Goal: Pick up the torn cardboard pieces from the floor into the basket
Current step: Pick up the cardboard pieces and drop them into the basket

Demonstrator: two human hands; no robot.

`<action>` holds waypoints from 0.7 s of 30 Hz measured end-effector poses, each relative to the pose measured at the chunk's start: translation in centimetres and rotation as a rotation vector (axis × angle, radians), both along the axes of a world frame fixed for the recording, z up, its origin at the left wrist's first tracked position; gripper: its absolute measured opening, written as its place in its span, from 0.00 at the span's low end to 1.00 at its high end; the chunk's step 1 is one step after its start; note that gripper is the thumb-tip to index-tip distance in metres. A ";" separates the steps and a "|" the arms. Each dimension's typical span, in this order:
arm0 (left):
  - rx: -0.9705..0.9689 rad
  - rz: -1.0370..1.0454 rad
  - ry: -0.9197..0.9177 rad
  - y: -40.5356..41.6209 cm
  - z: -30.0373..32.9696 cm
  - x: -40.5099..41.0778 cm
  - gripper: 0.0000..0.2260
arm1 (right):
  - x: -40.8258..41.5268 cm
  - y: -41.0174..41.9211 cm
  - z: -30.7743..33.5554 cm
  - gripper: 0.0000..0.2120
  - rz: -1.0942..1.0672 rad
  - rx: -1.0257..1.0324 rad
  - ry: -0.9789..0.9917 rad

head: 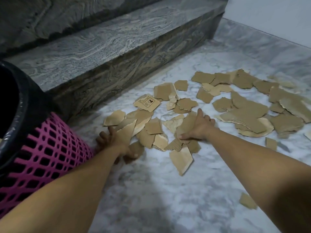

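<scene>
Several torn brown cardboard pieces lie scattered over the pale marble floor; one of them carries a printed label. A pink lattice basket with a black liner stands at the left edge. My left hand is down on the floor just right of the basket, fingers closed around a few pieces at the near end of the pile. My right hand rests palm down on the middle of the pile, fingers spread and pressing against the pieces without gripping any.
A dark grey granite step runs along the far side of the pile, with a second step above it. A pale wall closes the far right. Stray cardboard bits lie near my right forearm.
</scene>
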State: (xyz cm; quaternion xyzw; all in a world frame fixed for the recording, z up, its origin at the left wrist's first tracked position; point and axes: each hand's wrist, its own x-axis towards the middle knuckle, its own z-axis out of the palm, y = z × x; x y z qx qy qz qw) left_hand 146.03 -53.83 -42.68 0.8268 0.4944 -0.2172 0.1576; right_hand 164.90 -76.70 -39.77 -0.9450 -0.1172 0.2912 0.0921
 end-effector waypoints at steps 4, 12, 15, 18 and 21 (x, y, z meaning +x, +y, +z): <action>-0.048 0.051 -0.062 -2.2 2.6 0.2 0.52 | -0.5 0.5 0.1 0.58 -0.134 0.035 -0.008; -0.120 0.083 -0.268 -4.2 2.1 -0.3 0.39 | -0.3 0.2 3.4 0.48 -0.131 0.206 0.233; -0.136 0.056 -0.332 -4.6 2.3 -0.8 0.35 | -2.0 -0.2 4.3 0.51 0.041 0.056 0.288; -0.176 0.031 -0.362 -4.7 2.6 -1.2 0.36 | -4.3 -0.3 3.1 0.59 0.137 -0.140 0.147; -0.261 0.018 -0.315 -4.9 3.4 -1.4 0.39 | -6.5 -0.4 1.9 0.61 0.000 -0.111 0.085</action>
